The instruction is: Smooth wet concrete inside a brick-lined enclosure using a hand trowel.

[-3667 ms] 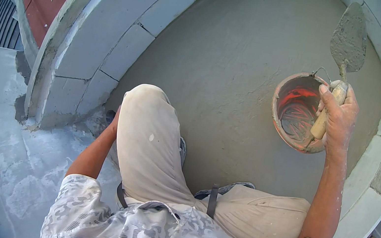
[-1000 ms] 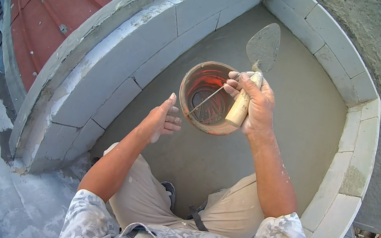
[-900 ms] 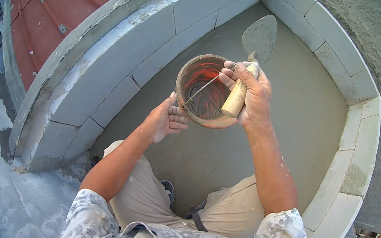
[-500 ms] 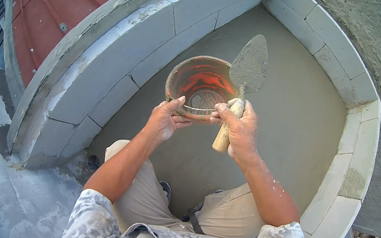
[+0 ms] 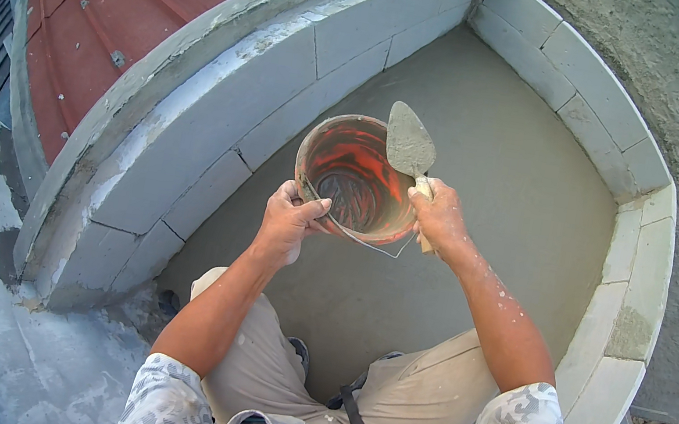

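A round bucket (image 5: 366, 138), mortar-smeared with orange-red showing inside, is held up in front of me, its mouth tilted toward me. My left hand (image 5: 287, 220) grips its near-left rim, thumb over the edge. A thin wire handle (image 5: 370, 245) hangs along the near side of the rim. In my right hand (image 5: 441, 218) is a pointing trowel (image 5: 411, 142) with a wooden handle, fingers closed round it. The trowel's grey-coated blade points up and away, overlapping the bucket's right rim. Mortar streaks line the bucket's bottom.
Low walls of pale blocks (image 5: 220, 126) curve round a smooth grey cement floor (image 5: 521, 187). Beyond the left wall lies a red metal roof (image 5: 103, 24); rough grey plaster (image 5: 647, 65) is on the right. My knees are bent below the bucket.
The bucket has turned its mouth more toward me. My right hand has moved slightly right, off the rim, and the trowel blade has dropped and swung left. The wire handle now hangs nearer me.
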A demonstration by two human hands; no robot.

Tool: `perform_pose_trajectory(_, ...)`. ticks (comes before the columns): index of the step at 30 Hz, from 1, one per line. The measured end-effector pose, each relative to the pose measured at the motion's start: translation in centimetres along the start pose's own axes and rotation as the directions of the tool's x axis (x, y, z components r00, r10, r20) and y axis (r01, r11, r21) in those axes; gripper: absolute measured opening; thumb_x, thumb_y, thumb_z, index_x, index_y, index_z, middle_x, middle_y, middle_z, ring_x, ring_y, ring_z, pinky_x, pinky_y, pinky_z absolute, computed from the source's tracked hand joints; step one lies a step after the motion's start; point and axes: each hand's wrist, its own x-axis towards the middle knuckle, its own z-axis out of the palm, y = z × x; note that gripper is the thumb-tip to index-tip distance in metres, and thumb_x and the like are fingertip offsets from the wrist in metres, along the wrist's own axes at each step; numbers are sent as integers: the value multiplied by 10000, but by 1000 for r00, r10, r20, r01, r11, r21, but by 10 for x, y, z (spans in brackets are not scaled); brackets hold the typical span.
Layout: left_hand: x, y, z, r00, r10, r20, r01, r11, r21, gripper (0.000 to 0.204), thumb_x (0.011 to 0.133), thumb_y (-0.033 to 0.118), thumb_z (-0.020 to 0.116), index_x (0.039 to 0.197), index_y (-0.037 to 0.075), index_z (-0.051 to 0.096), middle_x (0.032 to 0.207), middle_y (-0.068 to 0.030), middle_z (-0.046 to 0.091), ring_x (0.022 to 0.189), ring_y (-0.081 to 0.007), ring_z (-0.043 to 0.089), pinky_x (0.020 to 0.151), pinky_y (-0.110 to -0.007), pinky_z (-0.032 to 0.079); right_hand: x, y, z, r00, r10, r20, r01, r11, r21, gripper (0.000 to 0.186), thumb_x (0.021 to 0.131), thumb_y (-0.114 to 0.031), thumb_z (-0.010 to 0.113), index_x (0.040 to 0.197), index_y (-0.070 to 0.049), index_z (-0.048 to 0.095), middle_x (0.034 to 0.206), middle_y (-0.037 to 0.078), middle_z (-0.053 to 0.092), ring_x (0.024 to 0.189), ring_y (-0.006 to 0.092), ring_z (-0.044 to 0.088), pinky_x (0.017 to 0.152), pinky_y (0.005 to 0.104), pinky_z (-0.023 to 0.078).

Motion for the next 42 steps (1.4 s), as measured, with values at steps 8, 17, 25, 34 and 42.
perform_pose_trajectory(8, 1, -6, -19, 998, 15, 55, -21, 993, 120, 382, 842, 16, 739, 1159, -2, 526, 1001, -82, 648, 855, -168, 677, 726, -360, 587, -25, -41, -2, 944, -160, 288, 149, 987, 59, 286, 967, -223, 612, 1117, 20, 622, 793, 55, 604, 571, 113, 579, 517, 307, 507)
perform_pose_trajectory(17, 11, -7, -7, 973, 161, 167, -201, 945, 258, 360, 818, -39, 712, 1145, -15, 567, 983, -72, 666, 818, -132, 657, 736, -329, 581, -20, 0, -34, 990, 123, 62, -134, 969, 209, 223, 1009, -230, 556, 1053, -13, 579, 756, 17, 556, 558, 91, 549, 479, 277, 501)
perform_pose_trajectory(25, 15, -8, -21, 970, 227, 82, -231, 773, 591, 282, 798, 0, 745, 1046, 8, 610, 836, -6, 580, 684, -79, 494, 655, -258, 479, -32, -20, -23, 953, -228, 199, 254, 960, -115, 259, 956, -203, 615, 1140, -22, 627, 784, 61, 585, 637, 144, 570, 593, 333, 504)
perform_pose_trajectory(34, 20, 18, -45, 1000, 15, 19, -21, 946, 324, 277, 791, -33, 701, 1035, -34, 570, 878, -102, 614, 711, -189, 648, 565, -343, 575, -61, -35, -94, 893, -406, 195, 364, 395, -844, 397, 899, -112, 672, 1296, -104, 653, 955, 105, 679, 843, 235, 657, 758, 359, 538)
perform_pose_trajectory(42, 24, 12, -28, 989, -108, 97, 48, 875, 483, 242, 769, -22, 708, 990, -28, 608, 827, -95, 601, 706, -202, 651, 573, -345, 559, -22, -44, -63, 412, -641, 648, 403, -509, -760, 390, 930, -136, 631, 1316, -84, 638, 959, 73, 662, 912, 202, 627, 708, 314, 513)
